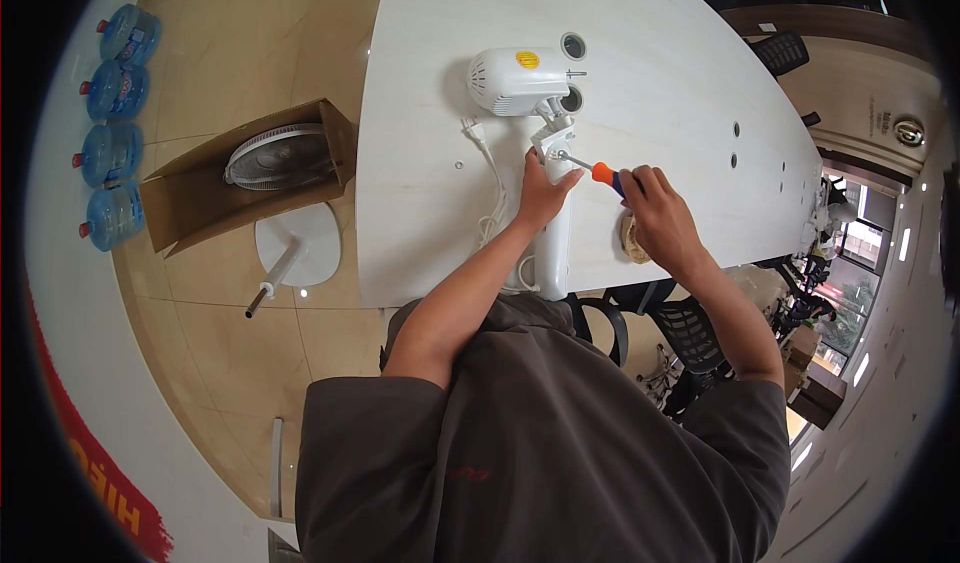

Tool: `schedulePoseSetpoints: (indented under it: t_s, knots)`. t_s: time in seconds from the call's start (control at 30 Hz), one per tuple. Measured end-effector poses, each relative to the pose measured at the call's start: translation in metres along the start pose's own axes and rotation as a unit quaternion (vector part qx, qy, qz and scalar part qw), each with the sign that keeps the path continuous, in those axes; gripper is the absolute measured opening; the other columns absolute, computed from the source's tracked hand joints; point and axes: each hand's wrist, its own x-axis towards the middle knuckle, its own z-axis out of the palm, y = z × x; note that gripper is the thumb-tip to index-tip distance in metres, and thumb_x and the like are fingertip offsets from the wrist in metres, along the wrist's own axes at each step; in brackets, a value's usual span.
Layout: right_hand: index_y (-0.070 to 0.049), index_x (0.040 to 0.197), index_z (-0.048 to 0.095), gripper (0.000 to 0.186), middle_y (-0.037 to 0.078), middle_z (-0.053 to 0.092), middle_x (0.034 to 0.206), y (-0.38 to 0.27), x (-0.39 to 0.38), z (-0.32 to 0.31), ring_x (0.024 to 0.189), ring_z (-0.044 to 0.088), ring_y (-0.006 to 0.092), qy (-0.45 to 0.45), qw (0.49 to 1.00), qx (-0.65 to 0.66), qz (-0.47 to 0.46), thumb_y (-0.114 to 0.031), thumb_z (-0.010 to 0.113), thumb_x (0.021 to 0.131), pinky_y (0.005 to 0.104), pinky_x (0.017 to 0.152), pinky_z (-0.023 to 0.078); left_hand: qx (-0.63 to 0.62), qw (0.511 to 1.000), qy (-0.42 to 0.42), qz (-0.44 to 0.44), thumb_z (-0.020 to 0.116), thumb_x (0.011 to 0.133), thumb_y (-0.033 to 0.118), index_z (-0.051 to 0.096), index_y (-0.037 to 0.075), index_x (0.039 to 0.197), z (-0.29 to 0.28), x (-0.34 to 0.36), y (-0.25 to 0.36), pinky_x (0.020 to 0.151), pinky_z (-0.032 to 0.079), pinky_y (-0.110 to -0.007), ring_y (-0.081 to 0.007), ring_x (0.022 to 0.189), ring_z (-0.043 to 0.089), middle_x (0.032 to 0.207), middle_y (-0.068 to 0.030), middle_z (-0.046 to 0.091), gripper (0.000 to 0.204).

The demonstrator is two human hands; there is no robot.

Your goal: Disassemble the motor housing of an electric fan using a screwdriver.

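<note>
A white fan motor head (512, 81) with a yellow sticker lies on the white table, its thin metal shaft pointing right. Below it, a white bracket (552, 138) joins it to a long white fan body (552, 253) reaching toward the table's near edge. My left hand (543, 195) is closed around the fan at the bracket. In my right hand (660, 218) is a screwdriver (603, 173) with an orange and blue handle. Its tip meets the bracket close to my left thumb. A white power cord with a plug (474, 131) lies left of the body.
A tan roll-like item (632, 240) rests on the table beneath my right wrist. Left of the table, an open cardboard box (190, 198) holds a fan grille (275, 158), beside a round white base with a pole (305, 243). Several blue water jugs (112, 153) line the wall. Black chairs (690, 333) stand at the near right.
</note>
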Motion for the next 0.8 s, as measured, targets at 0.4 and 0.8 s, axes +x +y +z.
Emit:
schedulePoseSetpoints:
  t_s: [0.4,0.8]
  knots:
    - [0.001,0.113,0.043,0.040,0.016,0.060,0.063,0.005,0.009,0.013,0.051,0.058,0.0393,0.078,0.980,0.087,0.163,-0.028,0.064,0.094,0.0440,0.048,0.049,-0.006,1.000,0.004,-0.009,0.078,0.078,0.026,0.029,-0.006,0.136,0.000,-0.003,0.004,0.097,0.044,-0.037,-0.0257,0.114,0.055,0.125,-0.0198,0.051,0.082]
    - [0.002,0.109,0.046,0.039,0.021,0.057,0.092,-0.003,0.032,-0.001,0.072,0.061,0.0381,0.048,0.970,0.101,0.215,-0.021,0.070,0.088,0.0443,0.057,0.050,0.007,1.000,0.004,-0.023,0.078,0.079,0.027,0.026,-0.005,0.138,-0.002,-0.002,0.007,0.098,0.044,-0.036,-0.0254,0.115,0.056,0.127,-0.0201,0.053,0.085]
